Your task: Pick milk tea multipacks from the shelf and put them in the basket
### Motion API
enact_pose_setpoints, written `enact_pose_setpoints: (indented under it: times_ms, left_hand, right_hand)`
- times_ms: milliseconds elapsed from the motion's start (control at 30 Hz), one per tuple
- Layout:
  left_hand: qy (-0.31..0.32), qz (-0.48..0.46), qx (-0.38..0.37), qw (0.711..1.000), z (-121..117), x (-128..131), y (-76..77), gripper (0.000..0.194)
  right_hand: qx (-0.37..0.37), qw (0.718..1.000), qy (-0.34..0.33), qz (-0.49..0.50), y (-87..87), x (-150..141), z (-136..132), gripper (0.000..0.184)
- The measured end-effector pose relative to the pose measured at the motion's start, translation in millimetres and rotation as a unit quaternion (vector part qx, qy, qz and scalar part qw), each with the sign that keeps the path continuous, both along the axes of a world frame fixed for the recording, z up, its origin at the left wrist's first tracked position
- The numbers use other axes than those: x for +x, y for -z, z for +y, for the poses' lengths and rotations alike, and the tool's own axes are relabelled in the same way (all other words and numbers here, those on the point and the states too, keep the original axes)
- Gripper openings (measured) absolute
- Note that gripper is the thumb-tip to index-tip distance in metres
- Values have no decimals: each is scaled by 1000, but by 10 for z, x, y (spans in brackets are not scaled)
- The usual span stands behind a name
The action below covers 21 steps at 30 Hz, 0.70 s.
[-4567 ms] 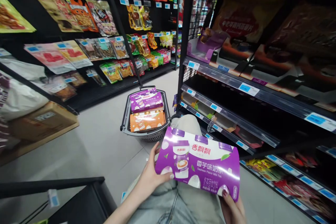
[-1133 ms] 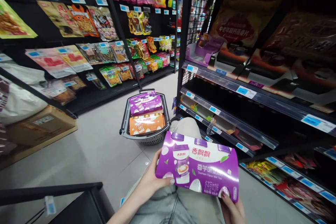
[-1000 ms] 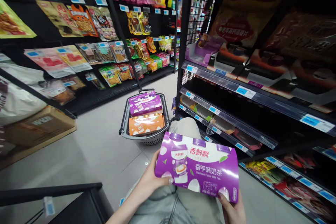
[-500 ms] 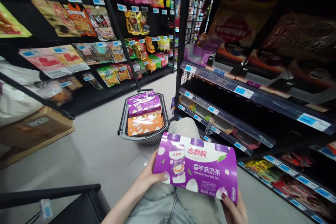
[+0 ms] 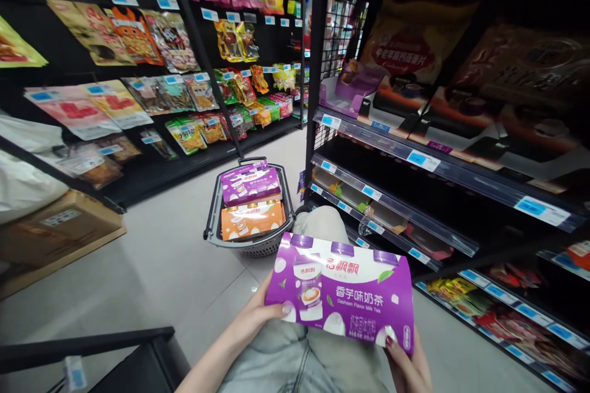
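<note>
A purple pack of Dasheen flavor milk tea (image 5: 341,295) is held in front of my knees, its printed face turned up toward me. My left hand (image 5: 265,307) grips its left end, thumb on the front. At the lower right corner my right hand (image 5: 405,353) holds it the same way; the other fingers of both hands are hidden behind the pack. Beyond it on the floor stands a grey shopping basket (image 5: 211,221). Inside lie another purple milk tea pack (image 5: 251,185) and an orange pack (image 5: 253,220).
To the right rises a black shelf rack (image 5: 396,147) with price tags and large dark bags. Snack packets (image 5: 133,37) hang along the left wall. A cardboard box (image 5: 59,227) sits at left, and a black frame (image 5: 92,344) juts in at lower left.
The view has shifted slightly, so most things sit a little further left. Both hands keep the same hold on the milk tea pack.
</note>
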<state>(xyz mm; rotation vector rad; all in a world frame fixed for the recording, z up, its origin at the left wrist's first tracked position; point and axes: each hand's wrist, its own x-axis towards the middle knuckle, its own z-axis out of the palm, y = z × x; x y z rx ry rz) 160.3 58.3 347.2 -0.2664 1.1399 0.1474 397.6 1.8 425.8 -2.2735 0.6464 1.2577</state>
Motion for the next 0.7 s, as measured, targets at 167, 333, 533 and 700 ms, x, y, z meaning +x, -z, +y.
enact_pose_setpoints:
  times_ms: [167,333,533,700]
  left_hand:
    - [26,36,9,999,26,52,-3,103]
    - [40,61,49,996,-40,61,28,106]
    - [-9,24,18,999,-69,29,46,101]
    - [-72,53,-44,995,11,86,3,95]
  right_hand:
    - [15,999,-33,12,32,23,-7,77]
    - [4,994,-110,11,84,83,-107,88]
    - [2,996,-95,-2,82,96,-157,85]
    - [-20,998,-55,9,66,114,-255,80]
